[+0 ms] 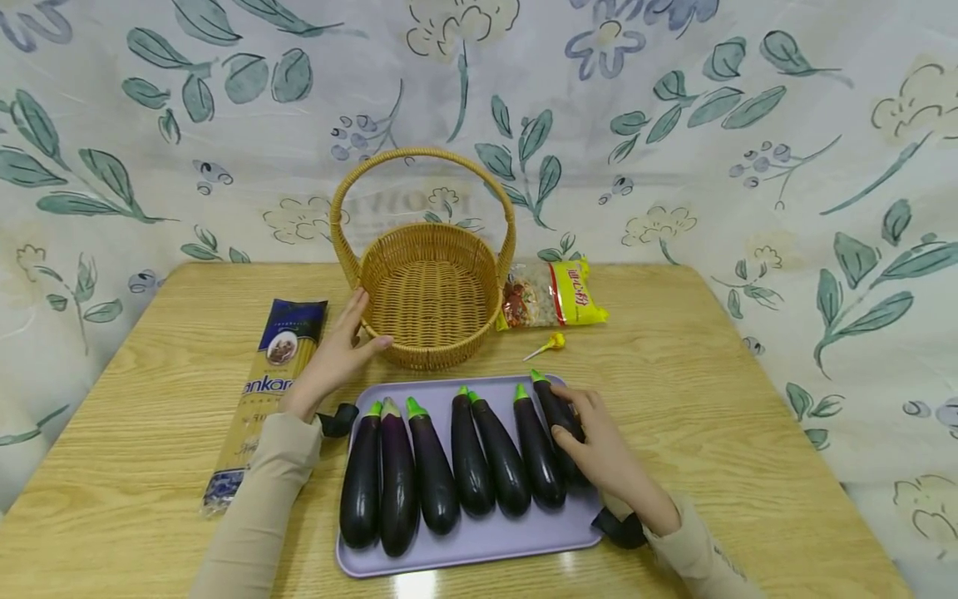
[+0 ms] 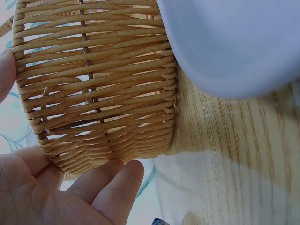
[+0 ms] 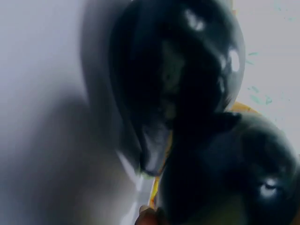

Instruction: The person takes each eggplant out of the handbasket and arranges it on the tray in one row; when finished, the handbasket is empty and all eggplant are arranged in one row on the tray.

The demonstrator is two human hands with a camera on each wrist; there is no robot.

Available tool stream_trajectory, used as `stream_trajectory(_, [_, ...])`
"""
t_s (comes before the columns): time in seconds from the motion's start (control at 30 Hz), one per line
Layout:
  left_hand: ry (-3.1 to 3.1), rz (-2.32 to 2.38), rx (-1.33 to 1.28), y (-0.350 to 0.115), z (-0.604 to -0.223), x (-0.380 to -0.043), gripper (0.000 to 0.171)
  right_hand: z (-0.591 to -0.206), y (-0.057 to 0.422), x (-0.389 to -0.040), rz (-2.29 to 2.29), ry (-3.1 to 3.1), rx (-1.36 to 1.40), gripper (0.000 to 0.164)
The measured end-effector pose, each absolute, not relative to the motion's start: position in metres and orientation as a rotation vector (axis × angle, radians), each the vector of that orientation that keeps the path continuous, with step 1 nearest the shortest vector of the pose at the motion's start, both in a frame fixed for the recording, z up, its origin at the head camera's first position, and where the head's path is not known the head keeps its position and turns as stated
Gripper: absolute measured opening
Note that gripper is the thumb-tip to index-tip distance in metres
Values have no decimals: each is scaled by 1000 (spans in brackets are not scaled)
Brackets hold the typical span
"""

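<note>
My left hand (image 1: 337, 353) touches the wicker basket (image 1: 361, 329) at its left front. The thumb reaches across the front rim, and the fingers lie against the outer left side. In the left wrist view, the basket's woven wall (image 2: 108, 89) stands between thumb and fingers (image 2: 119, 187). On the lilac tray (image 1: 479, 556) several dark eggplants (image 1: 434, 482) lie side by side, green stems toward the basket. My right hand (image 1: 602, 441) grips the rightmost eggplant (image 1: 550, 399), thumb on its left side. That eggplant (image 3: 225, 173) appears close up in the right wrist view, beside another eggplant (image 3: 178, 61).
A pasta pack (image 1: 262, 399) lies left of the tray, partly behind my left forearm. To the basket's right is a yellow-and-clear food bag (image 1: 554, 294), with a yellow lollipop (image 1: 554, 341) in front. Behind the wooden table (image 1: 711, 399) hangs a flowered cloth (image 1: 674, 166).
</note>
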State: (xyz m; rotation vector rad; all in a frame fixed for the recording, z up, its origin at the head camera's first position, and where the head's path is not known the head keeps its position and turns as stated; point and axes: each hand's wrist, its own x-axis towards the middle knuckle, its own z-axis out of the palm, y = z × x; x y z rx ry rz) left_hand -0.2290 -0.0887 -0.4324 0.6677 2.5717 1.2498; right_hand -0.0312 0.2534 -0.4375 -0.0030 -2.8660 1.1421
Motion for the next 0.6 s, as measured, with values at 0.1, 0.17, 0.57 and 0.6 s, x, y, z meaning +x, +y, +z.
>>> stream_trajectory(0.1, [2571, 1241, 665, -89, -431, -229, 88, -438, 252, -27, 1140, -2879, -38, 53])
stream_trajectory(0.17, [2574, 1237, 662, -89, -430, -229, 88, -439, 251, -25, 1145, -2879, -53, 53])
stream_trajectory(0.57, [2567, 1249, 663, -93, -425, -230, 89, -441, 244, -24, 1095, -2890, -35, 45])
stream_trajectory(0.6, [2572, 1244, 662, -93, -424, -231, 89, -442, 244, -23, 1092, -2887, -35, 44])
